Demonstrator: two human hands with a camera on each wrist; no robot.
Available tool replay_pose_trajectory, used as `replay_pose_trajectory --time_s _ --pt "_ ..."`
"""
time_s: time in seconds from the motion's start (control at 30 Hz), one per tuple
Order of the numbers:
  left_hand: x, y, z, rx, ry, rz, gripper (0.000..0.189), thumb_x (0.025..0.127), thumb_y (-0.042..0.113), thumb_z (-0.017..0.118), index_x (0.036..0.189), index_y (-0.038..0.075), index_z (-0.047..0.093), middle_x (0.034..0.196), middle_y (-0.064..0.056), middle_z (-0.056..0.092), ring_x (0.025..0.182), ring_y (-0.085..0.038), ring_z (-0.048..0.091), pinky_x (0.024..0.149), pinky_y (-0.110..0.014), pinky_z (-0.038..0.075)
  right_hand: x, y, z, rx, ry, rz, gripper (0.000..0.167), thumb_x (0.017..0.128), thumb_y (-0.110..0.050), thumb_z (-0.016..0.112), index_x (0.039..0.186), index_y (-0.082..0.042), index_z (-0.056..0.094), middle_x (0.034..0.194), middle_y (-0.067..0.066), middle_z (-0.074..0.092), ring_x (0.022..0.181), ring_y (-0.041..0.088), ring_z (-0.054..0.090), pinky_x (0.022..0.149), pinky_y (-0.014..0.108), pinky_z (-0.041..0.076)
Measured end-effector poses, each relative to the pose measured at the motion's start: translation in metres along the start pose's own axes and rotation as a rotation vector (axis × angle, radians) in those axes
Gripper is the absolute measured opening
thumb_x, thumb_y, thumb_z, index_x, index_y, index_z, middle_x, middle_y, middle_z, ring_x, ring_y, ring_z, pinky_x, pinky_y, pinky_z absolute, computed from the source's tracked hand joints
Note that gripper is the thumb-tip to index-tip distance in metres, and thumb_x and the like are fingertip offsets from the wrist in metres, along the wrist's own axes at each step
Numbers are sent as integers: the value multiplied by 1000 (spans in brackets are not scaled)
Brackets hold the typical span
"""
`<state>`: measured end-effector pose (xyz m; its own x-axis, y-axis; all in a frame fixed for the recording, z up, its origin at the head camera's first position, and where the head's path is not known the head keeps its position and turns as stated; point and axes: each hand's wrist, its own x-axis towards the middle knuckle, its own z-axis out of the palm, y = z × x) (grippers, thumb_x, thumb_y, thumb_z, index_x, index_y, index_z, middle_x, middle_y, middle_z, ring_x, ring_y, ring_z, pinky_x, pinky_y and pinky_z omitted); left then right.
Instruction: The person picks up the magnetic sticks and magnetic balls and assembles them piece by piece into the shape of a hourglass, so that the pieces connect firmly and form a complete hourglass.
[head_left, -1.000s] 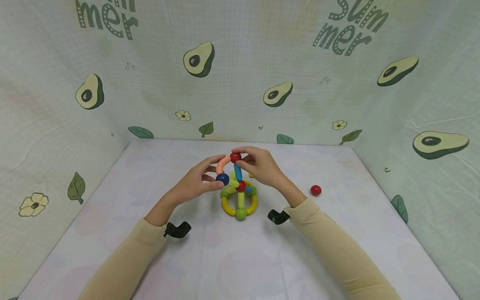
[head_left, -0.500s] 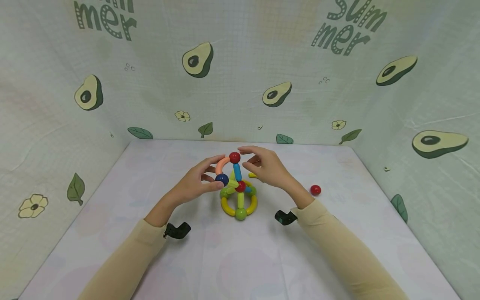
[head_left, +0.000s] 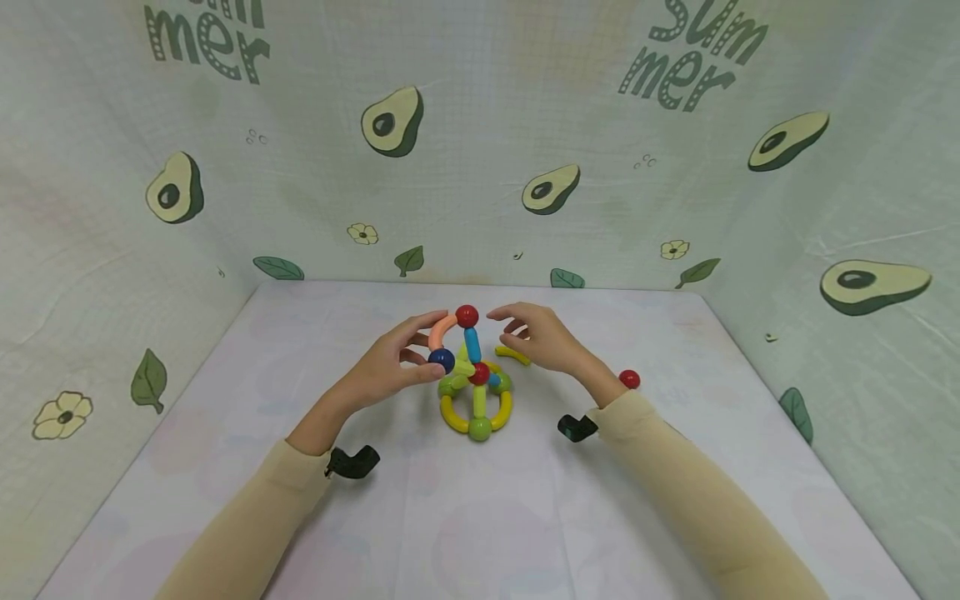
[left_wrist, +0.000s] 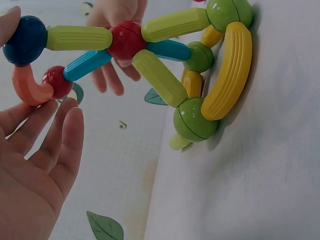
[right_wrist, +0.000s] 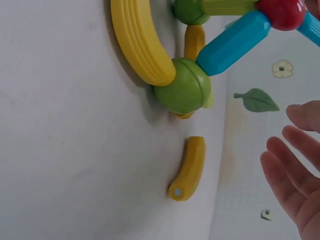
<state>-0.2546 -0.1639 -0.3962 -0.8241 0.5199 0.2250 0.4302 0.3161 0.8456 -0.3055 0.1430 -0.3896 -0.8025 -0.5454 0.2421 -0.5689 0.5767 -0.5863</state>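
Observation:
A magnetic stick-and-ball structure point(head_left: 479, 402) stands on the table, with green balls and yellow curved sticks forming its base ring. Above the base, light green and blue sticks meet at a red ball point(left_wrist: 126, 41). My left hand point(head_left: 381, 365) holds the upper part: the thumb is on the dark blue ball point(head_left: 442, 360), and fingers touch the salmon curved stick point(left_wrist: 30, 86). That stick joins the dark blue ball to the top red ball point(head_left: 467, 316). My right hand point(head_left: 549, 337) is apart from the structure on its right, fingers loosely bent, holding nothing.
A loose yellow curved stick point(right_wrist: 189, 170) lies on the table behind and right of the base. Farther right, a loose red ball point(head_left: 629, 379) is partly hidden by my right wrist. A printed cloth point(head_left: 465, 183) hangs behind the table.
My right hand has let go of the top red ball and moved right, uncovering the loose yellow stick. The left hand and the structure stay in place.

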Motion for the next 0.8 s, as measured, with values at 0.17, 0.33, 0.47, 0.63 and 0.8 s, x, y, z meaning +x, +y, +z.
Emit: replay_pose_trajectory --time_s 0.17,0.33,0.47,0.63,0.8 --pt "-1 -1 1 1 22 11 83 94 41 81 164 25 40 162 2 47 124 -26 61 103 -51 55 12 9 13 -8 -72 16 43 100 -5 72 142 -9 66 142 11 67 118 31 68 99 43 59" --pt "-2 0 0 3 36 29 82 95 37 82 164 21 41 162 -2 48 122 -26 62 102 -55 55 22 17 24 -32 -114 22 42 101 -6 72 142 -9 65 142 10 67 120 29 66 101 41 59" --pt "-2 0 -2 16 37 36 80 95 32 81 163 17 42 162 -4 49 123 -26 62 102 -55 55 28 23 31 -35 -136 33 42 101 -6 71 142 -9 66 142 10 67 121 29 65 103 41 57" --pt "-2 -2 -8 38 42 35 78 95 28 82 162 17 44 157 -4 53 124 -26 61 101 -51 56 34 25 38 -36 -161 48 41 101 -6 71 142 -9 66 142 10 67 123 29 64 105 42 56" --pt "-4 -3 -14 51 39 24 77 94 29 82 161 19 46 154 -3 56 126 -25 60 103 -51 55 38 24 45 -33 -185 84 40 102 -8 70 142 -10 66 142 8 67 126 28 62 109 42 54"
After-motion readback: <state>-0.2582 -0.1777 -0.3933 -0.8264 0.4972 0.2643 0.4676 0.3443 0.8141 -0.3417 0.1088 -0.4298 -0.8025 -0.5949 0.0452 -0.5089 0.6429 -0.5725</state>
